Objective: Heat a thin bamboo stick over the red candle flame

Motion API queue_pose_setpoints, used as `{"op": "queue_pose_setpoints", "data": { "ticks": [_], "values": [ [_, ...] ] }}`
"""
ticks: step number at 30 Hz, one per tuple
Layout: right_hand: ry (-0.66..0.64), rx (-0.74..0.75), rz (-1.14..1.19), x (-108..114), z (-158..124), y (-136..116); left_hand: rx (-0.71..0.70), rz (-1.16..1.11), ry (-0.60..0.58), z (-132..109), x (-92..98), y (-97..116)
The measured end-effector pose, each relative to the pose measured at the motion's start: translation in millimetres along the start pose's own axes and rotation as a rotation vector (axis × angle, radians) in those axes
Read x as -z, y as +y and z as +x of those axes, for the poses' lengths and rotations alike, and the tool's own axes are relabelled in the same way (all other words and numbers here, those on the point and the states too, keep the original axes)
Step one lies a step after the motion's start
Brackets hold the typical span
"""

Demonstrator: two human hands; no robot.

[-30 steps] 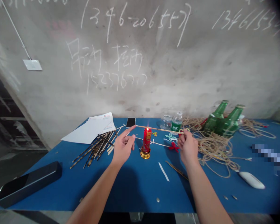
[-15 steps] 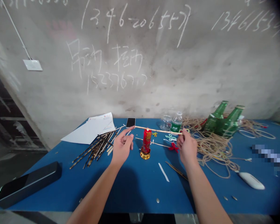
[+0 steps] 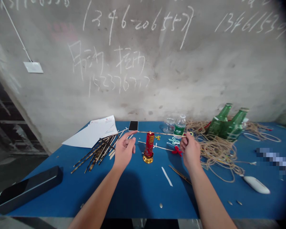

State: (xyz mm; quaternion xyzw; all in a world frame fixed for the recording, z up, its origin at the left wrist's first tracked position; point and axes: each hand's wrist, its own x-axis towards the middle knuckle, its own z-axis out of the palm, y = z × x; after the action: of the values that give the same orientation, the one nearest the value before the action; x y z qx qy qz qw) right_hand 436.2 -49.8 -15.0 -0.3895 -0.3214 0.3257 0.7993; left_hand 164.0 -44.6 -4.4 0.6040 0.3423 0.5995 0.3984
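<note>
A slender stick point(image 3: 165, 133) lies almost level across the top of a red candle point(image 3: 149, 144) in a gold holder point(image 3: 148, 159). My right hand point(image 3: 190, 149) pinches its right end, where a small yellowish loop shows beside the fingers. At the other end, my left hand point(image 3: 124, 149) touches the tip with a stretched index finger; its thumb stands apart and the remaining fingers curl loosely. A small glow shows at the candle's top, close under the stick. Behind and right of the candle lie a red knotted ornament point(image 3: 177, 151) and a pale teal one point(image 3: 173, 141).
Dark and pale sticks point(image 3: 102, 151) lie left, near white papers point(image 3: 92, 130) and a phone point(image 3: 133, 125). Tangled cord point(image 3: 219, 152) and green bottles point(image 3: 234, 125) stand right. Nearer are a bamboo strip point(image 3: 180, 174), a white strip point(image 3: 167, 176) and a black speaker-like box point(image 3: 30, 187).
The glow at the candle top is dimmer, and the candle and stick look darker. Both hands keep nearly the same position.
</note>
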Motion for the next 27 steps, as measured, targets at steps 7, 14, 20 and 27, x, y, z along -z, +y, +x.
{"op": "queue_pose_setpoints", "data": {
  "ticks": [7,14,20,27],
  "values": [
    [0.082,0.001,0.047,-0.9,1.5,-1.3,0.020,-0.020,-0.028,-1.4,-0.8,1.4],
    [0.132,0.009,0.082,0.2,4.3,-5.0,0.012,-0.013,-0.023,-1.2,-0.1,-0.9],
    [0.148,-0.002,0.096,2.0,4.9,-5.2,0.016,0.006,-0.022,0.3,0.1,-0.7],
    [0.184,-0.012,0.130,1.3,6.9,-8.8,0.018,0.005,-0.015,2.3,1.6,-5.8]
  ]
}}
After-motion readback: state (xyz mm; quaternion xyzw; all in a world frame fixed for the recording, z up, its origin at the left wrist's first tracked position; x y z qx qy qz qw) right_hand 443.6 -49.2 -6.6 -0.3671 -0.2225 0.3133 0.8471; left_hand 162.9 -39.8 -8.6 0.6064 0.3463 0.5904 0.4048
